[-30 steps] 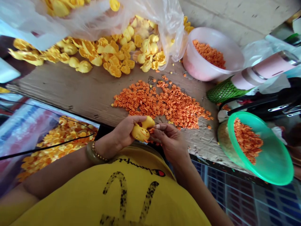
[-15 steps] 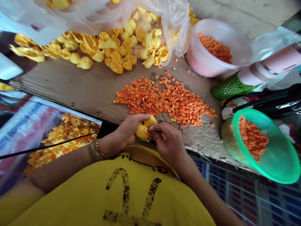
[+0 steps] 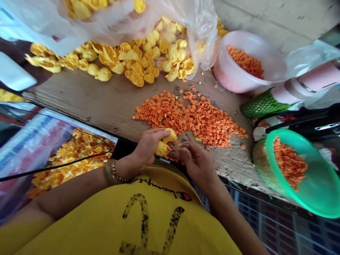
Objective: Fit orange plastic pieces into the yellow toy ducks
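Yellow duck [image 3: 162, 148]: I see it in the left hand, just off the near edge of the desk [image 3: 87, 94]; it shows 2 rounded lobes, the long axis slanting from lower left to upper right.
Duck's lower lobe: it points down and right, towards the right hand, with a bit of orange showing at that side.
Left hand [image 3: 147, 147]: closed around the duck, thumb laid over the upper lobe; a bangle and a beaded bracelet sit at its wrist.
Right hand [image 3: 198, 159]: fingers curled, thumb and forefinger close together, just beside the duck with a gap between; I cannot tell whether anything is pinched there.
Since 0.5 s ago: the right fingertips were at the duck and now stand off to its right; the left hand's hold looks the same; my view has shifted a little, so the green basin [image 3: 318, 177] sits lower.
Orange pieces [image 3: 191, 117]: heaped on the desk beyond the hands; more lie in the green basin and the whitish bowl [image 3: 231, 76].
Yellow shells [image 3: 135, 65]: piled along the far side, partly under clear plastic.
Shirt [image 3: 90, 223]: script reading "Champi…", upside down to me, beside a small red logo; large speckled black characters below.
Cardboard print: "ME…", the rest covered by orange pieces.
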The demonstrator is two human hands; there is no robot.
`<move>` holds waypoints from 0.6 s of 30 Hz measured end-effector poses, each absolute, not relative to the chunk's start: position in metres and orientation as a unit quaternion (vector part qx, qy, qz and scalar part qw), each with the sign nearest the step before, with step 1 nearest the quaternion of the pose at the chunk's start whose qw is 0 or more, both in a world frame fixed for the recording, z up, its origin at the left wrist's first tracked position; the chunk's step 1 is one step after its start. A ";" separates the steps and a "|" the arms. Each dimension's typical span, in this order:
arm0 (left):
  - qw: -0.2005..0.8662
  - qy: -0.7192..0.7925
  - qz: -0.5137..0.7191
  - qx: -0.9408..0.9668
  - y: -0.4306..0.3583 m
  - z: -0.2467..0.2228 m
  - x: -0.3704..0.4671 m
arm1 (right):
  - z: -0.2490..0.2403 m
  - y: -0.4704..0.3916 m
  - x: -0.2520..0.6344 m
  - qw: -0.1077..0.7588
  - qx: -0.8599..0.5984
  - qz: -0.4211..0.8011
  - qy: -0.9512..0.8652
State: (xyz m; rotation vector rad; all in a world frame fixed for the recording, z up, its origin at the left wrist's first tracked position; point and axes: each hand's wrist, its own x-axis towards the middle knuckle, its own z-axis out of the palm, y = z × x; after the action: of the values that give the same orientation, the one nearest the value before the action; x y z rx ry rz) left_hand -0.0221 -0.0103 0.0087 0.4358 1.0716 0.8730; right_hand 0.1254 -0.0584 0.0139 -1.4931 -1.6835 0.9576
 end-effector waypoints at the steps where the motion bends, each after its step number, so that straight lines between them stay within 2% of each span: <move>1: 0.747 0.489 0.401 0.206 -0.011 0.010 -0.022 | 0.015 -0.059 0.124 0.303 -0.581 0.348 -0.670; 4: 0.742 0.482 0.400 0.241 -0.016 0.017 -0.024 | 0.017 -0.061 0.114 0.223 -0.575 0.335 -0.712; 10: 0.714 0.463 0.414 0.322 -0.019 0.018 -0.026 | 0.001 -0.056 0.103 0.261 -0.529 0.408 -0.697; 14: 0.697 0.465 0.413 0.358 -0.017 0.015 -0.025 | -0.011 -0.051 0.094 0.257 -0.523 0.448 -0.678; 18: 0.657 0.489 0.413 0.398 -0.013 0.024 -0.038 | 0.000 -0.043 0.089 0.246 -0.489 0.530 -0.648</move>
State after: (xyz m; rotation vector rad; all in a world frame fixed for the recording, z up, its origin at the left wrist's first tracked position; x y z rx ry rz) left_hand -0.0376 -0.0128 0.0243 0.9021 1.1085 0.9352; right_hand 0.0889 -0.0431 -0.0001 -1.3336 -1.7669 1.4452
